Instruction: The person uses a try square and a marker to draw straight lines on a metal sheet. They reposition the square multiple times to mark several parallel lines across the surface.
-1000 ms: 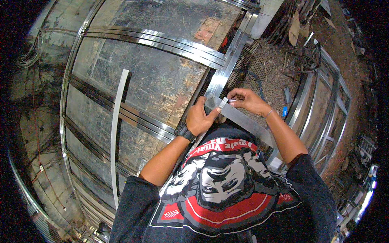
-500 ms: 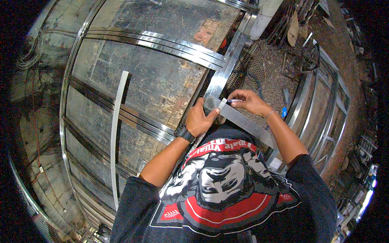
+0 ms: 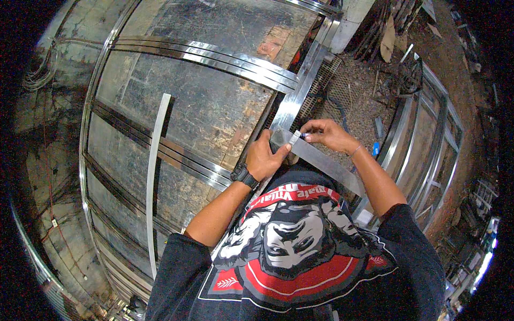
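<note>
Starting at the far left, a coil of wire hangs against the stained wall, a red cable trailing below. Moving in, here's the big steel frame, bright rails crossing worn, scratched boards, and a long, pale strip lying across them, near the left forearm. Next up, a black watch at the wrist, and now the left hand, gripping the upper end of a grey flat bar, thumb on the near side and fingers round the far side. That's where the action is: the bar end sits by the frame's corner, just above the black shirt, its length slanting down to the right. A small silvery piece sits across the bar, right by that thumb. In from the right comes the right hand, fingers pinched narrow on a slim, dark-tipped stick, perhaps a marker, though the fingers hide most of it. Beyond it, metal mesh on the gritty ground, then a small blue object, and finally a second metal frame at far right.
</note>
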{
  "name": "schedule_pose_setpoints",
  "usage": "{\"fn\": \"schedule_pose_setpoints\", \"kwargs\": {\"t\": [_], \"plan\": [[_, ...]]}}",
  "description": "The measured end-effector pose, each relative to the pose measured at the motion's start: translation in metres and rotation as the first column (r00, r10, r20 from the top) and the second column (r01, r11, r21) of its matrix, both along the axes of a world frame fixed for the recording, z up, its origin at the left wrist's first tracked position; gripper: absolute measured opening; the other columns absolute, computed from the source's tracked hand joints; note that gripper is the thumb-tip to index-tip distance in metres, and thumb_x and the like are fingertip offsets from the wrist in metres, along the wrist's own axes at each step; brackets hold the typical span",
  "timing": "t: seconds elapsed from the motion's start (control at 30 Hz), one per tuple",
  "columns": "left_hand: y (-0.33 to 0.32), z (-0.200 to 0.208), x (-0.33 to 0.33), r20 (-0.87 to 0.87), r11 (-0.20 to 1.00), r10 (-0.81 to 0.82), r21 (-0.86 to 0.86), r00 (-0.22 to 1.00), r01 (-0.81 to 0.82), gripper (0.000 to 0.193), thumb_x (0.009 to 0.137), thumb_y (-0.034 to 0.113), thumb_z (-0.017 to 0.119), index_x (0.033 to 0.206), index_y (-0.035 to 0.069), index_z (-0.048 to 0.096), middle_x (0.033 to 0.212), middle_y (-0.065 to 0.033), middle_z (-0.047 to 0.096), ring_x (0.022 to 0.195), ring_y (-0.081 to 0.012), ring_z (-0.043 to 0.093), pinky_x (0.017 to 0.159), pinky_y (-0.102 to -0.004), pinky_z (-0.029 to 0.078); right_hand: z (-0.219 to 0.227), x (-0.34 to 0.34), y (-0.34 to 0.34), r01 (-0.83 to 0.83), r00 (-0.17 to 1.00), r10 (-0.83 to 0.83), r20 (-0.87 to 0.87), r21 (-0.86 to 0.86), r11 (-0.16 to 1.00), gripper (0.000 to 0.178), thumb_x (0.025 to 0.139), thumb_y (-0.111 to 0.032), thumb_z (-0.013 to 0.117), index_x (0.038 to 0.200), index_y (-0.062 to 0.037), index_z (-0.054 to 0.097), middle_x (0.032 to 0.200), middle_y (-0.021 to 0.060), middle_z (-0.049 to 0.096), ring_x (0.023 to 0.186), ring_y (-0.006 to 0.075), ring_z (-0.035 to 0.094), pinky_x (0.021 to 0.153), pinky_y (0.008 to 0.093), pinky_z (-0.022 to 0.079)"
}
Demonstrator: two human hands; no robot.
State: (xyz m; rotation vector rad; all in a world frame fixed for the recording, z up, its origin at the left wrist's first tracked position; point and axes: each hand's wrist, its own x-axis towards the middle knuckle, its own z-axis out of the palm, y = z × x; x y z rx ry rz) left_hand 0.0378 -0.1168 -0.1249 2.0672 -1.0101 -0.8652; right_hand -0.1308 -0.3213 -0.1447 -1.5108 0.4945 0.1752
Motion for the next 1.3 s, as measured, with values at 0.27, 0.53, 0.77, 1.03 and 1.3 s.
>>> {"fn": "schedule_pose_setpoints", "kwargs": {"t": [0.27, 0.53, 0.77, 1.03, 1.3], "plan": [[0.000, 0.002, 0.000, -0.030, 1.000, 0.006, -0.014, 1.000, -0.007, 0.060, 0.086, 0.040, 0.080, 0.114, -0.009, 0.059, 0.092, -0.0297, 0.070, 0.083, -0.0403, 0.071, 0.073, -0.0467, 0.054, 0.003, -0.007, -0.007, -0.049, 0.999, 0.049, 0.004, -0.002, 0.999, 0.024, 0.095, -0.014, 0.073, 0.115, -0.0024, 0.070, 0.108, 0.0036, 0.072, 0.101, 0.0142, 0.063, 0.092, 0.0323, 0.051], [0.004, -0.010, 0.001, 0.064, 1.000, 0.015, -0.022, 0.998, -0.014, 0.064, 0.086, 0.044, 0.079, 0.117, -0.009, 0.059, 0.099, -0.0294, 0.070, 0.092, -0.0411, 0.071, 0.081, -0.0466, 0.055, 0.012, -0.033, -0.004, 0.191, 0.955, -0.198, -0.223, -0.055, 0.980, 0.026, 0.100, -0.021, 0.069, 0.120, -0.0038, 0.065, 0.104, 0.0028, 0.068, 0.099, 0.0134, 0.062, 0.090, 0.0307, 0.050], [0.000, -0.023, 0.021, -0.133, 0.996, -0.052, 0.062, 0.990, 0.061, 0.074, 0.085, 0.050, 0.079, 0.127, -0.008, 0.059, 0.108, -0.0284, 0.070, 0.099, -0.0378, 0.070, 0.086, -0.0452, 0.054, 0.009, -0.053, 0.037, 0.269, 0.947, -0.239, -0.213, 0.124, 0.955, 0.028, 0.095, -0.025, 0.074, 0.113, -0.0041, 0.069, 0.097, -0.0018, 0.069, 0.088, 0.0111, 0.061, 0.082, 0.0287, 0.050], [0.029, -0.044, 0.043, -0.419, 0.995, 0.028, 0.100, 0.907, 0.016, 0.081, 0.086, 0.057, 0.076, 0.135, -0.004, 0.055, 0.122, -0.0201, 0.066, 0.110, -0.0274, 0.062, 0.092, -0.0360, 0.050, -0.009, -0.052, 0.049, 0.294, 0.934, -0.310, -0.179, -0.110, 0.949, 0.021, 0.093, -0.014, 0.072, 0.110, -0.0011, 0.074, 0.095, 0.0005, 0.072, 0.087, 0.0110, 0.061, 0.080, 0.0289, 0.049], [0.080, -0.048, -0.002, -0.013, 0.976, 0.205, 0.075, 0.979, -0.203, 0.084, 0.082, 0.046, 0.082, 0.141, -0.005, 0.049, 0.124, -0.0270, 0.065, 0.113, -0.0367, 0.066, 0.098, -0.0431, 0.051, -0.027, -0.045, 0.071, 0.252, 0.954, -0.272, -0.128, -0.149, 0.956, 0.020, 0.092, -0.012, 0.075, 0.108, -0.0002, 0.074, 0.091, -0.0008, 0.070, 0.083, 0.0100, 0.059, 0.076, 0.0276, 0.048]]}}
